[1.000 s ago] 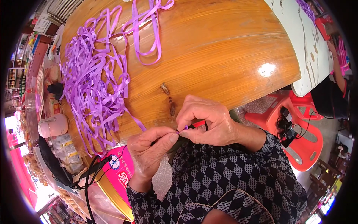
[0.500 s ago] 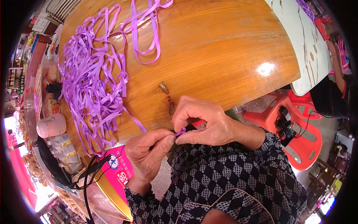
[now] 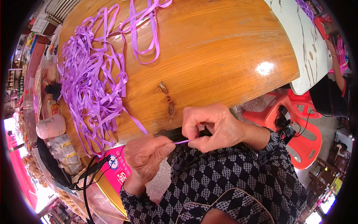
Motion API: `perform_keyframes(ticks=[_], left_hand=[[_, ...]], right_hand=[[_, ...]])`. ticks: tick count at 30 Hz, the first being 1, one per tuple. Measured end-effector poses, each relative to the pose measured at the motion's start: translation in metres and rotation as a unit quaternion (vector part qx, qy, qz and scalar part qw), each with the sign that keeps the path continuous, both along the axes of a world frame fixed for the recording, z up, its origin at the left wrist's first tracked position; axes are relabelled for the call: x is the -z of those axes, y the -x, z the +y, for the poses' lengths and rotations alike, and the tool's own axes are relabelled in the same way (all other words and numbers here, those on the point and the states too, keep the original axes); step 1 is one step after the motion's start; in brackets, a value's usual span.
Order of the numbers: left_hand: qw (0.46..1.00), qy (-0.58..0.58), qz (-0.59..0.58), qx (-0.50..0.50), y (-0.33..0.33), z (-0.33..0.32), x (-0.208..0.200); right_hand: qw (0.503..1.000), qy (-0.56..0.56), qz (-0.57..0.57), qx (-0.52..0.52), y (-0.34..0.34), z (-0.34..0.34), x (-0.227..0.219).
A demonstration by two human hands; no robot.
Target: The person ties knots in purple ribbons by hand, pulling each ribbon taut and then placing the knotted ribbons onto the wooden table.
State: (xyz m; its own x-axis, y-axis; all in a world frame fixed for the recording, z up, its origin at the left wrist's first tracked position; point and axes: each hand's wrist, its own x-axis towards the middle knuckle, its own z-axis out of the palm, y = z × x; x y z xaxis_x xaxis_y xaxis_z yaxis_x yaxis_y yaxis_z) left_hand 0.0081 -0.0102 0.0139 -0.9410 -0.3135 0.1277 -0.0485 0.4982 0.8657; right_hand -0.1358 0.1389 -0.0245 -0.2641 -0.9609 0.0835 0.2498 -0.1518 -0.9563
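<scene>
A large tangled heap of purple ribbon (image 3: 89,74) covers the left side of the wooden table (image 3: 209,56). One strand runs from the heap down to my left hand (image 3: 147,155), whose thumb and fingers are closed on it. Between my hands a short, narrow length of the ribbon is stretched taut. My right hand (image 3: 214,128) pinches the other side of that length between thumb and curled fingers. Both hands are just off the table's near edge, above my lap. The ribbon's tip is hidden in the right fingers.
Loose ribbon loops lie at the table's far side. A white marbled table (image 3: 300,48) adjoins on the right. Red plastic stools (image 3: 305,142) stand at right, one bearing black cables (image 3: 285,121). Another person's arm (image 3: 337,67) shows far right. A pink rounded container (image 3: 51,127) stands left.
My right hand has moved right and slightly down, away from the left. The small purple loop between the fingers has become a straight, taut stretch. The heap lies still.
</scene>
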Motion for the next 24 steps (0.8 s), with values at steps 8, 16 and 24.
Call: perform_keyframes(ticks=[8, 16, 24], left_hand=[[0.997, -0.014, -0.031, -0.063, 0.003, 0.006, -0.002], [0.998, 0.033, 0.032, -0.047, -0.001, 0.006, -0.006], [0.888, -0.363, 0.275, -0.064, 0.006, 0.011, -0.025]], right_hand=[[0.991, -0.011, 0.087, 0.102, 0.014, 0.004, -0.003], [0.979, 0.019, 0.19, 0.069, 0.01, -0.005, -0.011], [0.984, 0.038, -0.139, -0.108, -0.023, -0.033, -0.024]])
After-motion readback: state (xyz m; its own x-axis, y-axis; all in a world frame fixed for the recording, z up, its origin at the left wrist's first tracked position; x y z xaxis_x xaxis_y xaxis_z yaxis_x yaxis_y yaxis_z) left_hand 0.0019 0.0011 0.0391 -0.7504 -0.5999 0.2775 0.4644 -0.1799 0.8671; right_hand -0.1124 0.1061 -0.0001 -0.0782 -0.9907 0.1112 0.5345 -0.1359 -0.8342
